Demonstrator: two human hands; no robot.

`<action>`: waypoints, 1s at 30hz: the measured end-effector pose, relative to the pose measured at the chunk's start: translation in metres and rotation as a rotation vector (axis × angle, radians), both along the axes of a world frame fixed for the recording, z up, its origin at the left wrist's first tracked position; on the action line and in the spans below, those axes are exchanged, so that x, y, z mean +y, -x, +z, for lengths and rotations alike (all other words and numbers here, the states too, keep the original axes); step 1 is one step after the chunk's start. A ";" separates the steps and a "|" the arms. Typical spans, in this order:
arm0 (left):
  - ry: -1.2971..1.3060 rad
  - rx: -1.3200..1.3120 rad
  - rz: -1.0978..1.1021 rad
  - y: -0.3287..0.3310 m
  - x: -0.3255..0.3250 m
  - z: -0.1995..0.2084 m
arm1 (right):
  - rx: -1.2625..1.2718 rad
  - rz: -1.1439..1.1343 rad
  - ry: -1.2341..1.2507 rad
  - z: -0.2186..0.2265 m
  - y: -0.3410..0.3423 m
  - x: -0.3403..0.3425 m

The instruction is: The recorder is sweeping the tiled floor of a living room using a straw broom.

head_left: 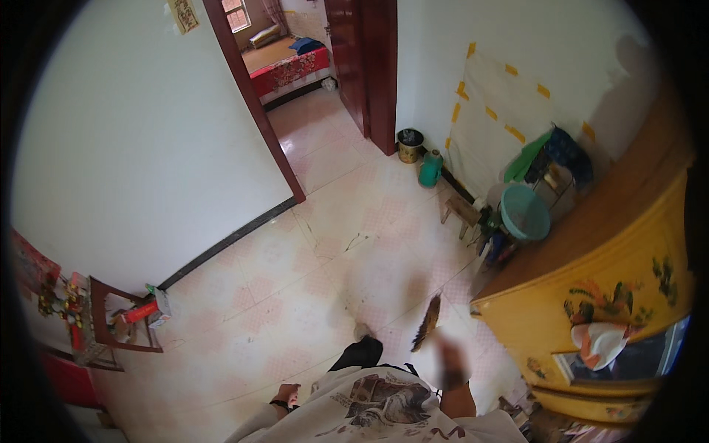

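A brown broom (427, 322) shows its bristly head tilted just above or on the tiled floor, ahead of my right foot's side. Close behind it is my right hand (452, 357), smeared by blur, with its fingers wrapped round the broom; the grip itself is not sharp. My left hand (286, 395) hangs low beside my body, a dark band at its wrist. Its fingers are loosely curled in, and I see nothing in them. Thin dark strands of debris (358, 241) lie on the floor ahead of me.
On the right stands a yellow painted cabinet (591, 295). Beyond it are a teal basin (525, 212), a wooden stool (461, 212), a green jug (430, 170) and a bin (409, 146). A dark red doorframe (258, 103) opens ahead. To the left is a wooden chair (111, 325).
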State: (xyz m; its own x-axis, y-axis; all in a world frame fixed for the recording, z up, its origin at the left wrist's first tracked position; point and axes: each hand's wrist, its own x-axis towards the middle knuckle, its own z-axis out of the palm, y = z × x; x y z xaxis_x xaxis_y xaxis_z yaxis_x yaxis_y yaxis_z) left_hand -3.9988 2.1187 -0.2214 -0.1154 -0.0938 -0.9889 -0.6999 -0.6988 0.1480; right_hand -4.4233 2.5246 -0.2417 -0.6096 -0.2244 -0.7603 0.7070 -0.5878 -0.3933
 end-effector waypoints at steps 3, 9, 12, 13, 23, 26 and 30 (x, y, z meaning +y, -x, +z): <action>0.294 -0.020 -0.443 0.067 -0.015 -0.015 | -0.020 0.015 -0.060 0.008 0.050 -0.013; 0.865 0.254 -0.783 0.198 -0.081 -0.012 | 0.139 0.202 -0.304 0.038 0.163 -0.080; 1.096 0.268 -1.055 0.246 -0.104 0.047 | -0.139 0.178 -0.400 0.040 0.243 -0.128; 1.243 0.312 -1.246 0.246 -0.109 0.046 | -0.125 0.180 -0.430 0.034 0.270 -0.138; 0.605 -0.311 -0.672 0.149 0.020 0.030 | -0.186 0.477 -0.567 -0.072 0.443 -0.299; 0.577 -0.358 -0.404 0.232 0.066 0.080 | -0.158 0.694 -0.746 -0.109 0.431 -0.370; 0.638 -0.313 -0.320 0.290 0.116 0.113 | 0.564 1.340 -1.184 -0.172 0.357 -0.419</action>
State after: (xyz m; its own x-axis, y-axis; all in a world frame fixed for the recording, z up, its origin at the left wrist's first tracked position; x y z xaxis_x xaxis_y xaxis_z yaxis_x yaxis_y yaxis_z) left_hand -4.2887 2.2348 -0.1086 0.0430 -0.6651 -0.7455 -0.9286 -0.3020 0.2158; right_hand -4.7798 2.1057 -0.4136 -0.6999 -0.2793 -0.6573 0.0672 0.8905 -0.4500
